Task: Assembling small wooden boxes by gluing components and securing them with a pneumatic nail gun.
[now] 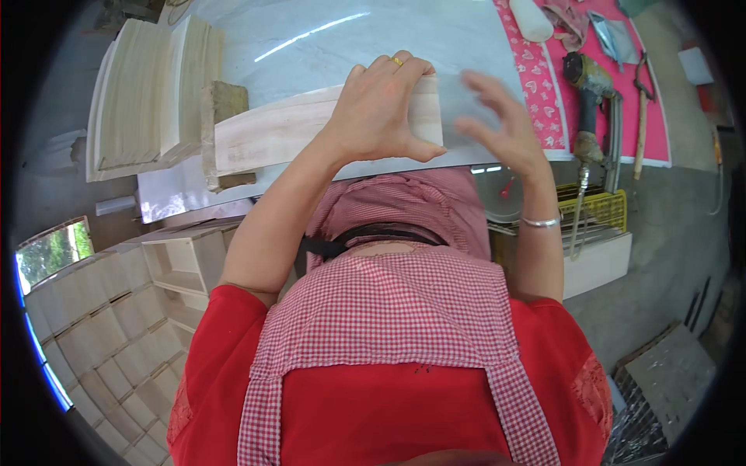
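Had the board (284,128) clasped firmly in the left grip (377,113). Held the right grip (503,128) open and empty, kinda blurry, just past the board's end. Had it at the near edge of the worktop (404,31), by a block (208,140), with planks (140,97) stacked beyond.

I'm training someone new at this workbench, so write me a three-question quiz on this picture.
1. Which hand holds the flat, pale wooden board?
2. True or false: a round silver metal bangle circles the right wrist.
3. Fill in: the stack of thin, pale wooden panels stands to the board's ___, as the person sees it.

Key: 1. The left hand. 2. True. 3. Left.
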The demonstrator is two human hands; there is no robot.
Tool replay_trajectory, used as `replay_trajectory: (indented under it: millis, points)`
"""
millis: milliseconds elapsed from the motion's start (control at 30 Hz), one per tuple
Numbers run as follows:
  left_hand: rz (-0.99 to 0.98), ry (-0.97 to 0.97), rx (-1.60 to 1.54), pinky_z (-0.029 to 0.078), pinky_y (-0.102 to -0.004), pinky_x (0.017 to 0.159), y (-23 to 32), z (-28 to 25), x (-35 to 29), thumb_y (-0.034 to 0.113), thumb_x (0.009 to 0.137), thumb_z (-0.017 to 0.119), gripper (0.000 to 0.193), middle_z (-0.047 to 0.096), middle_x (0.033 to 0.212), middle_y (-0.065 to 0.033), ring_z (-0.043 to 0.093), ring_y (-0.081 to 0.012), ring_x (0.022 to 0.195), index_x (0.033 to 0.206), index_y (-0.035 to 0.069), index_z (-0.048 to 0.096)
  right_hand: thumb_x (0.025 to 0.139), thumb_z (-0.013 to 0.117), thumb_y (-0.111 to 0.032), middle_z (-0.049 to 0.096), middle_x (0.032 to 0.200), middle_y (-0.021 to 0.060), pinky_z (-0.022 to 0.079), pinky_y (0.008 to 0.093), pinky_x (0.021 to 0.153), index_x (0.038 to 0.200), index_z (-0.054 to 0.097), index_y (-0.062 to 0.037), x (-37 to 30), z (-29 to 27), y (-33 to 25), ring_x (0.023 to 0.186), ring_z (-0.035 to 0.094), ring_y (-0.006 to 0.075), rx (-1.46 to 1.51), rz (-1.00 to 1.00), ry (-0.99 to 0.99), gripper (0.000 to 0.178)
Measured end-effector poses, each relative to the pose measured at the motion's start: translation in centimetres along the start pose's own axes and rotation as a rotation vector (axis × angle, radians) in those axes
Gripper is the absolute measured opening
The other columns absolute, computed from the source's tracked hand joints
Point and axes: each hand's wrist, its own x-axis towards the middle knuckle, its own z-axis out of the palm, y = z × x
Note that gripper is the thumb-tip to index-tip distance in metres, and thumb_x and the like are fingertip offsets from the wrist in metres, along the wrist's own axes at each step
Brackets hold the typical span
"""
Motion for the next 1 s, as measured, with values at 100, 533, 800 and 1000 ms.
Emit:
replay_trajectory:
  millis: [100,533,800,1000]
  points:
    - [-0.004,-0.025,0.026,0.042,-0.0421,0.084,-0.2,-0.1,-0.5,0.045,0.050,0.083,0.081,0.061,0.110,-0.0106,0.058,-0.0291,0.102,0.116,0.005,0.060,0.079,0.083,-0.029,0.063,0.124,0.0185,0.049,0.0396,0.097,0.128,0.057,0.0040,0.2,-6.0,1.8,0.113,0.061,0.0272,-0.549,-0.105,0.469,0.065]
    - [-0.016,-0.061,-0.001,0.042,-0.0419,0.091,0.0,0.0,-0.2,0.047,0.054,0.084,0.086,0.061,0.118,-0.0112,0.056,-0.0296,0.111,0.124,0.004,0.057,0.073,0.080,-0.041,0.068,0.103,0.0272,0.050,0.0468,0.091,0.110,0.060,0.0078,0.9,-15.5,6.3,0.101,0.064,0.0437,-1.259,0.446,0.296,0.065]
    - [0.079,-0.045,0.037,0.041,-0.0413,0.094,-1.2,0.4,-0.5,0.049,0.054,0.085,0.090,0.060,0.118,-0.0138,0.055,-0.0293,0.115,0.125,0.002,0.057,0.078,0.076,-0.022,0.071,0.083,0.0166,0.055,0.0364,0.067,0.104,0.062,0.0070,-0.4,-13.3,-8.9,0.074,0.069,0.0227,-0.754,0.487,0.051,0.042]
    - [0.094,-0.079,0.100,0.041,-0.0415,0.096,-1.0,0.2,-0.5,0.048,0.054,0.086,0.088,0.060,0.118,-0.0144,0.054,-0.0301,0.116,0.124,0.002,0.058,0.076,0.085,-0.019,0.071,0.095,0.0079,0.052,0.0313,0.082,0.111,0.062,0.0035,-2.2,-7.0,-18.4,0.089,0.066,0.0159,-0.699,0.109,-0.266,0.048]
